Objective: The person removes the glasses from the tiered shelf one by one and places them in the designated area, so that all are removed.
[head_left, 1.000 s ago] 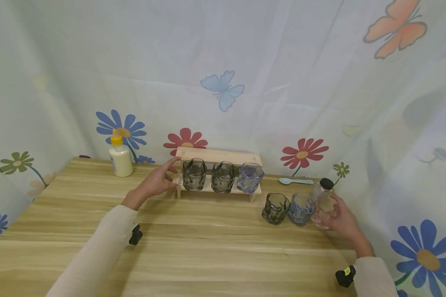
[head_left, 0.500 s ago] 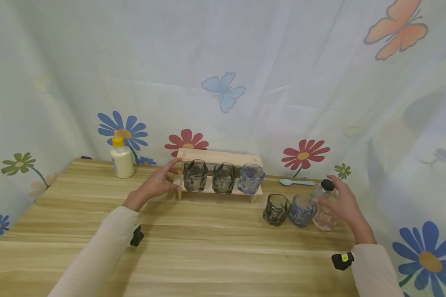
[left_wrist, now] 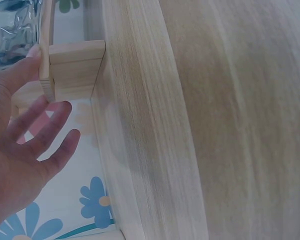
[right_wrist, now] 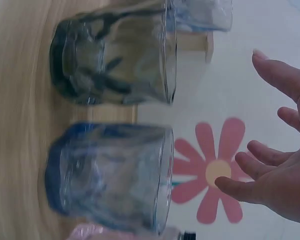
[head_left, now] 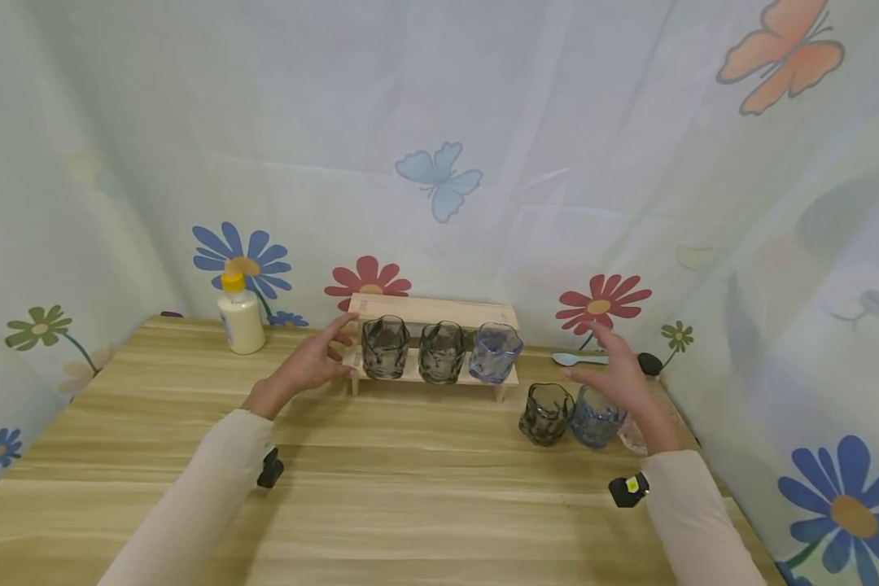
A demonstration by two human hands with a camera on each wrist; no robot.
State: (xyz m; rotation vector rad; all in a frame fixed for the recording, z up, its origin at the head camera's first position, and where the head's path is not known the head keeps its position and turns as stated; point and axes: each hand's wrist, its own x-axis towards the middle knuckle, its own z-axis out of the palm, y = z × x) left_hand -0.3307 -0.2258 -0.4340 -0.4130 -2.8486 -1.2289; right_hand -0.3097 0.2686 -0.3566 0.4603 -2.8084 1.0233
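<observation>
My left hand (head_left: 309, 360) is at the left end of a two-tier wooden rack (head_left: 439, 310). Its thumb touches the end of a shelf board (left_wrist: 46, 75); the other fingers are spread. Two dark grey glasses (head_left: 384, 350) and a blue-violet glass (head_left: 495, 355) stand in a row on the lower tier. My right hand (head_left: 625, 380), fingers spread and holding nothing, hovers by a blue glass (right_wrist: 110, 175) on the table. A dark grey glass (head_left: 545, 416) stands left of that one. A pinkish glass (head_left: 631, 437) is partly hidden behind my right forearm.
A bottle's black cap (head_left: 649, 364) shows behind my right hand. A pale blue spoon (head_left: 567, 359) lies at the table's back edge. At the back left stands a bottle of cream-coloured liquid with a yellow top (head_left: 241, 321). A flowered curtain (head_left: 439, 89) hangs behind the table.
My right hand has come off the pinkish glass, risen past the capped bottle and moved left above the blue glass. The left hand has stayed at the rack.
</observation>
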